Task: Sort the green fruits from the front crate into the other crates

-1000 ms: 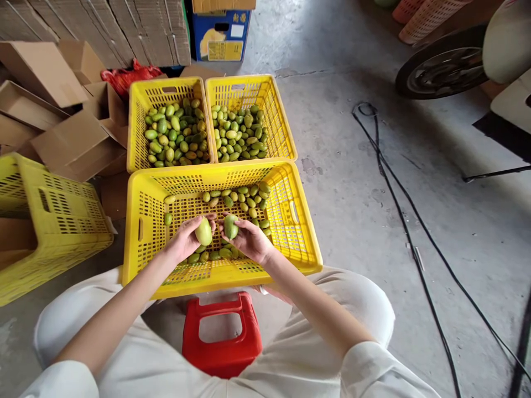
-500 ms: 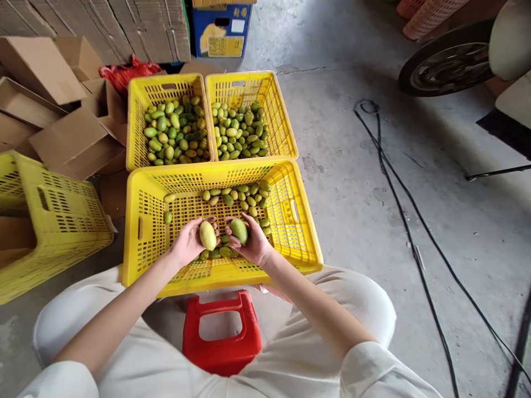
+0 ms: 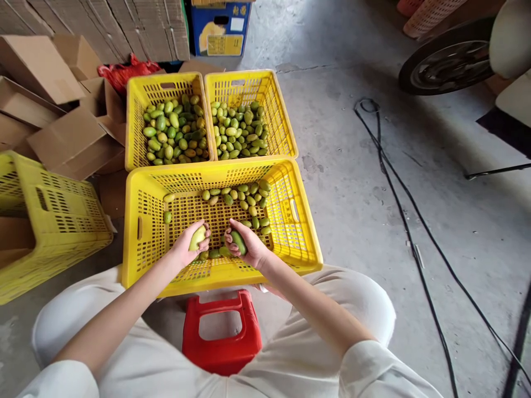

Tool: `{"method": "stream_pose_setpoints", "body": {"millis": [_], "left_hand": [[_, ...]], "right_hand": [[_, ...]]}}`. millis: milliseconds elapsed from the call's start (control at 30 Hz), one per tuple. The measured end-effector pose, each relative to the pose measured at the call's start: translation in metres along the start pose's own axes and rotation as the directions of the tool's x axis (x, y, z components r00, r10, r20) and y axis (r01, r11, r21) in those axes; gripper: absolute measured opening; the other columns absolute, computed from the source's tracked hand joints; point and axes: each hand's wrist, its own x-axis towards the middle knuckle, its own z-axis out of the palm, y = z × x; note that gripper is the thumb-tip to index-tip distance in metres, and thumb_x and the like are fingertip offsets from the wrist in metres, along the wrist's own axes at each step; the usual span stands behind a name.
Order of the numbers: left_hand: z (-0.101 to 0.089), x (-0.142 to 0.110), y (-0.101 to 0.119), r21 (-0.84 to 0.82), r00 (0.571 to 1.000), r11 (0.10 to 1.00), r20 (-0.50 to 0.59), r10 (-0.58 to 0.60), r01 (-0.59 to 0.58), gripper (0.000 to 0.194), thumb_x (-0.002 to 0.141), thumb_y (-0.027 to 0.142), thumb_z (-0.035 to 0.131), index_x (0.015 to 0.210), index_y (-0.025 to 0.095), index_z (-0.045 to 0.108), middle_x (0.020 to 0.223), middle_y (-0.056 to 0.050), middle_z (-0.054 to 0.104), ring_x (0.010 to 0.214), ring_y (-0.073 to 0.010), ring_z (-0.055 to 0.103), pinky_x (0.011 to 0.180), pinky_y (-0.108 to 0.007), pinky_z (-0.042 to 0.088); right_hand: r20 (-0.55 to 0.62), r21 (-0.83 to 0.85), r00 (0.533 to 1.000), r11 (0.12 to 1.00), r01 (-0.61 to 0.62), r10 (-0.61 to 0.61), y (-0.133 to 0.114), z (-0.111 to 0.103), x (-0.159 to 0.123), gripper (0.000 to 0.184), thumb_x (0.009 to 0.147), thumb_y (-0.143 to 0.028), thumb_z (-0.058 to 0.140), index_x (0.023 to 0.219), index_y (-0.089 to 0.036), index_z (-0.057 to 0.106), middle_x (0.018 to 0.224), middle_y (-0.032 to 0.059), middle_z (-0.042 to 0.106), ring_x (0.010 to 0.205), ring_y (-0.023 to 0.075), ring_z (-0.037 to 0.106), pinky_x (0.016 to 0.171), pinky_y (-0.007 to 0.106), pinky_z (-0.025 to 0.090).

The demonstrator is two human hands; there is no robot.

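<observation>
My left hand [image 3: 187,243] has its fingers wrapped round a pale yellow-green mango [image 3: 197,237]. In my right hand [image 3: 251,243], the fingers close over a darker green mango [image 3: 239,242]. Both hands are held over the near yellow crate [image 3: 135,221], a little apart from each other. Loose mangoes [image 3: 252,210] lie on its slatted floor, mostly toward the far right side and along the near side. Some of those near the hands are partly hidden by them.
Behind stand two yellow crates, a left one [image 3: 135,121] and a right one [image 3: 282,119], both holding many mangoes. A tilted yellow crate [image 3: 68,207] and cardboard boxes [image 3: 66,138] are at left. A red stool [image 3: 222,354] sits between my knees. Black cable [image 3: 409,221] crosses the floor.
Both mangoes have been turned in my hands. My hands have drawn slightly apart, and the fingers now wrap more tightly round the fruit.
</observation>
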Motion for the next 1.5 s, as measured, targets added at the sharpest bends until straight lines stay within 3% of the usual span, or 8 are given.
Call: {"method": "stream_pose_setpoints", "body": {"millis": [167, 333, 500, 600, 767, 1067, 1300, 1500], "left_hand": [[0.006, -0.002, -0.004, -0.044, 0.996, 0.999, -0.091, -0.026, 0.022, 0.025, 0.093, 0.025, 0.042, 0.081, 0.012, 0.059, 0.066, -0.005, 0.06, 0.043, -0.0106, 0.051, 0.043, -0.023, 0.043], [0.01, -0.004, 0.004, -0.095, 0.994, 0.99, -0.043, 0.097, -0.101, 0.029, 0.078, 0.004, 0.053, 0.103, 0.015, 0.062, 0.084, -0.005, 0.066, 0.075, -0.0156, 0.066, 0.07, -0.029, 0.056], [0.005, -0.005, 0.01, 0.018, 0.98, 0.983, 0.084, 0.181, -0.183, 0.029, 0.066, 0.008, 0.077, 0.091, 0.014, 0.064, 0.084, -0.002, 0.063, 0.073, -0.0103, 0.062, 0.067, -0.02, 0.054], [0.005, -0.007, 0.009, 0.061, 0.986, 0.989, 0.108, 0.131, -0.138, 0.03, 0.061, 0.017, 0.083, 0.081, 0.014, 0.062, 0.075, 0.002, 0.057, 0.063, -0.0077, 0.058, 0.051, -0.017, 0.047], [0.005, -0.006, 0.004, 0.169, 0.99, 0.979, 0.094, 0.103, -0.118, 0.03, 0.066, 0.025, 0.083, 0.074, 0.017, 0.056, 0.063, 0.004, 0.055, 0.047, -0.0065, 0.051, 0.041, -0.016, 0.037], [0.007, -0.005, 0.011, 0.01, 0.994, 0.997, 0.082, 0.071, -0.072, 0.019, 0.081, 0.02, 0.061, 0.098, 0.014, 0.063, 0.082, -0.007, 0.067, 0.075, -0.0188, 0.067, 0.064, -0.03, 0.055], [0.003, -0.005, 0.007, 0.131, 0.975, 0.971, 0.125, 0.182, -0.198, 0.039, 0.061, 0.007, 0.081, 0.088, 0.017, 0.054, 0.08, -0.002, 0.067, 0.071, -0.0123, 0.064, 0.07, -0.025, 0.053], [0.003, -0.005, 0.005, 0.223, 0.978, 0.968, 0.197, 0.074, -0.118, 0.028, 0.074, 0.029, 0.078, 0.089, 0.015, 0.06, 0.071, 0.0, 0.062, 0.052, -0.0107, 0.057, 0.046, -0.022, 0.046]], "right_hand": [[-0.033, 0.119, 0.999, 0.993, 0.028, -0.025, -0.008, -0.003, 0.002, 0.028, 0.093, -0.04, 0.05, 0.077, -0.018, 0.054, 0.057, -0.0003, 0.057, 0.041, 0.0076, 0.044, 0.035, 0.015, 0.03], [0.001, 0.165, 0.997, 0.983, 0.081, -0.082, -0.014, 0.003, -0.002, 0.021, 0.082, -0.02, 0.057, 0.102, -0.016, 0.062, 0.085, 0.0053, 0.07, 0.075, 0.0159, 0.066, 0.069, 0.028, 0.058], [0.082, 0.088, 0.992, 0.992, 0.085, -0.092, -0.011, 0.006, -0.007, 0.033, 0.07, -0.011, 0.075, 0.1, -0.018, 0.061, 0.08, -0.0014, 0.065, 0.068, 0.0103, 0.063, 0.061, 0.02, 0.054], [0.08, 0.077, 0.996, 0.996, 0.034, -0.04, -0.009, 0.004, -0.005, 0.033, 0.064, -0.011, 0.082, 0.082, -0.017, 0.055, 0.069, -0.0047, 0.059, 0.05, 0.0035, 0.049, 0.039, 0.009, 0.033], [0.044, 0.073, 0.997, 0.995, -0.066, 0.063, -0.006, -0.006, 0.002, 0.028, 0.078, -0.034, 0.074, 0.074, -0.017, 0.053, 0.059, -0.0032, 0.055, 0.039, 0.0027, 0.036, 0.031, 0.011, 0.018], [-0.063, 0.214, 0.994, 0.971, 0.102, -0.091, -0.013, -0.003, 0.003, 0.025, 0.078, -0.019, 0.054, 0.1, -0.018, 0.065, 0.082, 0.0049, 0.07, 0.071, 0.018, 0.065, 0.059, 0.028, 0.055], [-0.106, 0.123, 0.981, 0.977, 0.172, -0.159, -0.009, 0.003, 0.0, 0.034, 0.069, -0.006, 0.066, 0.1, -0.02, 0.063, 0.087, -0.0007, 0.069, 0.077, 0.0134, 0.065, 0.071, 0.024, 0.054], [-0.002, 0.067, 0.999, 0.997, 0.044, -0.044, -0.006, 0.002, -0.004, 0.025, 0.065, -0.007, 0.069, 0.087, -0.017, 0.059, 0.075, -0.003, 0.063, 0.065, 0.0099, 0.059, 0.061, 0.022, 0.053]]}}
